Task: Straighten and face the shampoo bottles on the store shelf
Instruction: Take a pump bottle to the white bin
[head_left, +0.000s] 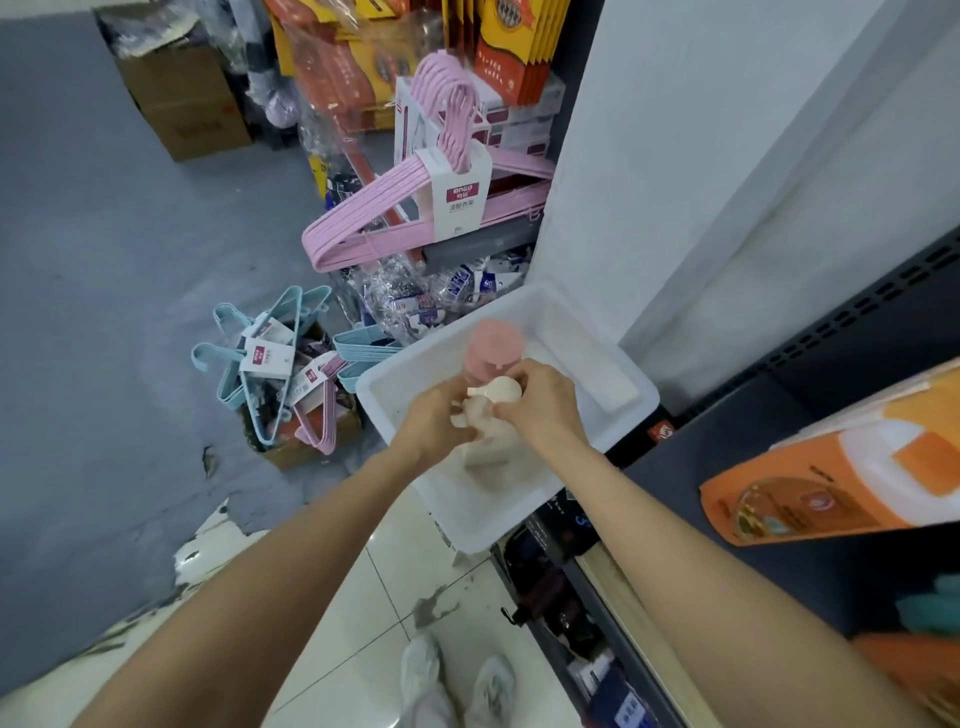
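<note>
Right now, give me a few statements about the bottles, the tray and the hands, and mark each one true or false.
1. Both hands hold the cream pump bottle. True: the left hand and the right hand grip its top.
2. The pink bottle lies on the floor. False: it stands in the white tray.
3. The white tray is full of bottles. False: only two show.
4. Pink hangers lie beyond the tray. True.
</note>
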